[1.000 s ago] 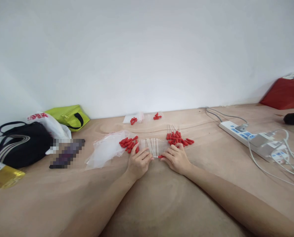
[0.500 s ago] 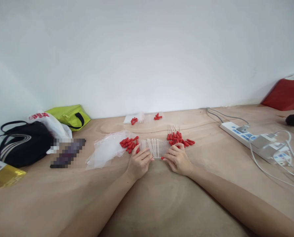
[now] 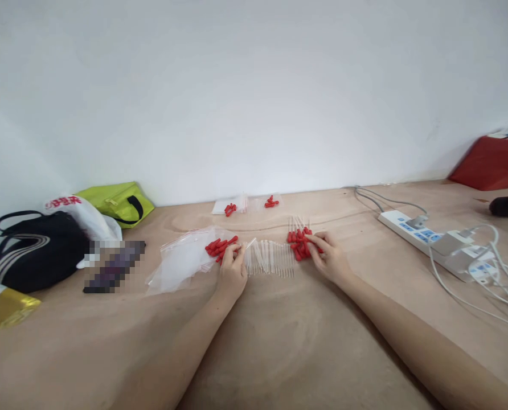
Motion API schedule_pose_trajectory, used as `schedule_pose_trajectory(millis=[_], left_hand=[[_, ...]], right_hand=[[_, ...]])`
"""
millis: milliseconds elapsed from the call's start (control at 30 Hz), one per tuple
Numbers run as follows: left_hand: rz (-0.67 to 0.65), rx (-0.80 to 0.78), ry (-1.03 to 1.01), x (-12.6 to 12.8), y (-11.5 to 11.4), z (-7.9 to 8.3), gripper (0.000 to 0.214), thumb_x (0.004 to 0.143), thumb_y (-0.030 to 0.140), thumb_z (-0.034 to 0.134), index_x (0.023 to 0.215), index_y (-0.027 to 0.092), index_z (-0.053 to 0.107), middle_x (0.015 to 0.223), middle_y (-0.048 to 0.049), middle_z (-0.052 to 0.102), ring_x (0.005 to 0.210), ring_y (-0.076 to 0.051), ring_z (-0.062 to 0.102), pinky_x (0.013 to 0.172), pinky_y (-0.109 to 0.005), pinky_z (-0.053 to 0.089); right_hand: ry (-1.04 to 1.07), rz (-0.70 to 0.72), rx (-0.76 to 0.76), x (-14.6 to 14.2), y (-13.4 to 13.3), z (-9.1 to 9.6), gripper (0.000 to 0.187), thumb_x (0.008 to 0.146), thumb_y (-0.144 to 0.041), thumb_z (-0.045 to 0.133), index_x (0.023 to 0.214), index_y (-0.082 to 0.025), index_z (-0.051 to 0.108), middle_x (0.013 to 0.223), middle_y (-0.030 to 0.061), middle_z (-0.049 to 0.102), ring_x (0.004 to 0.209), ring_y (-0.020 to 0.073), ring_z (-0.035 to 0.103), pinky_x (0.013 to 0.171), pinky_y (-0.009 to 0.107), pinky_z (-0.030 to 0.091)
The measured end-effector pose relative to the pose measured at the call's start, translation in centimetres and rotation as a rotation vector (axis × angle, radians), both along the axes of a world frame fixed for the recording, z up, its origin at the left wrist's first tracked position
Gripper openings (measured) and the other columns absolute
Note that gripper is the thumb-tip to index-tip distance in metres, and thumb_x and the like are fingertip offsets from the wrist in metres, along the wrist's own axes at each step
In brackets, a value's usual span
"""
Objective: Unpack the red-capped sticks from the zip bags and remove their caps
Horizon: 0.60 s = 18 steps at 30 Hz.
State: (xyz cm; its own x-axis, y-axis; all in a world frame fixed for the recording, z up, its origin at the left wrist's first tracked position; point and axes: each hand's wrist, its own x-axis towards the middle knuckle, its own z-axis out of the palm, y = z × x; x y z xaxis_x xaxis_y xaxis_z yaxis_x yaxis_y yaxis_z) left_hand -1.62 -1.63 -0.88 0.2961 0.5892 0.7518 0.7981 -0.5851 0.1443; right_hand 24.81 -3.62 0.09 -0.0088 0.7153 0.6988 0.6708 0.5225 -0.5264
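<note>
My left hand [image 3: 233, 274] is closed in a pinch at the left end of a row of clear glass dropper tubes [image 3: 271, 257]. A tilted glass tube [image 3: 250, 245] sticks out from its fingertips. Just behind those fingers lies a pile of red rubber bulbs [image 3: 220, 246]. Beyond the right end of the row, my right hand [image 3: 331, 259] has its thumb and fingers closed on a red rubber bulb [image 3: 308, 246] in the right-hand pile; its fingers partly cover that pile. Several droppers with red bulbs [image 3: 299, 232] lie there, glass stems pointing to the wall.
Clear zip bags [image 3: 181, 259] lie left of the bulbs. Two small bags with red bulbs [image 3: 271, 202] lie near the wall. A white power strip [image 3: 412, 228] with cables stands right. A black bag [image 3: 44, 250], a green bag [image 3: 117, 202] and a blurred-out dark object [image 3: 117, 267] are left.
My hands have moved apart. The right hand has left the front of the tube row for the red bulbs at right; the left has shifted slightly left and up, a tube now tilting from its fingers.
</note>
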Motion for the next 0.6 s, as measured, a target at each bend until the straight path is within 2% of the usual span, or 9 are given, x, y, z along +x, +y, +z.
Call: schedule_pose_trajectory(millis=[167, 233, 300, 433, 600], left_hand=[[0.018, 0.003, 0.064, 0.3, 0.4, 0.3, 0.038, 0.084, 0.012, 0.034, 0.117, 0.019, 0.052, 0.079, -0.0044, 0.05, 0.075, -0.014, 0.055, 0.071, -0.025, 0.049], [0.015, 0.007, 0.095, 0.4, 0.4, 0.4, 0.035, 0.085, 0.014, 0.035, 0.114, 0.019, 0.054, 0.073, -0.0033, 0.051, 0.07, -0.014, 0.055, 0.069, -0.024, 0.049], [-0.003, -0.002, 0.102, 0.6, 0.2, 0.5, 0.032, 0.086, 0.017, 0.036, 0.112, 0.018, 0.056, 0.072, -0.0037, 0.053, 0.069, -0.014, 0.056, 0.067, -0.024, 0.049], [-0.094, -0.057, 0.072, 0.9, -0.3, 0.7, 0.028, 0.085, 0.022, 0.04, 0.108, 0.018, 0.056, 0.084, -0.006, 0.06, 0.078, -0.016, 0.059, 0.071, -0.026, 0.05], [-0.176, -0.1, 0.101, 0.6, -0.9, 1.2, 0.029, 0.08, 0.033, 0.051, 0.103, 0.017, 0.058, 0.088, -0.0077, 0.063, 0.086, -0.021, 0.058, 0.08, -0.035, 0.048]], right_hand=[[0.143, -0.354, -0.315, 4.0, 0.9, -0.1, 0.033, 0.076, -0.04, 0.046, 0.093, -0.016, 0.059, 0.083, 0.0071, 0.059, 0.071, 0.0167, 0.053, 0.065, 0.028, 0.043], [0.123, -0.419, -0.41, 4.9, 1.1, 0.0, 0.031, 0.072, -0.044, 0.05, 0.084, -0.018, 0.061, 0.079, 0.0053, 0.061, 0.071, 0.0167, 0.052, 0.065, 0.027, 0.04], [0.053, -0.403, -0.467, 5.2, 1.1, 0.1, 0.028, 0.07, -0.046, 0.052, 0.076, -0.02, 0.062, 0.076, 0.0036, 0.062, 0.074, 0.0175, 0.053, 0.069, 0.028, 0.038], [-0.089, -0.341, -0.526, 4.8, 0.9, 0.6, 0.028, 0.07, -0.049, 0.052, 0.073, -0.023, 0.063, 0.075, 0.0015, 0.065, 0.078, 0.0196, 0.053, 0.081, 0.036, 0.032], [-0.16, -0.323, -0.529, 4.7, 0.7, 0.8, 0.028, 0.073, -0.048, 0.049, 0.072, -0.025, 0.065, 0.073, 0.0011, 0.066, 0.083, 0.0217, 0.053, 0.085, 0.042, 0.025]])
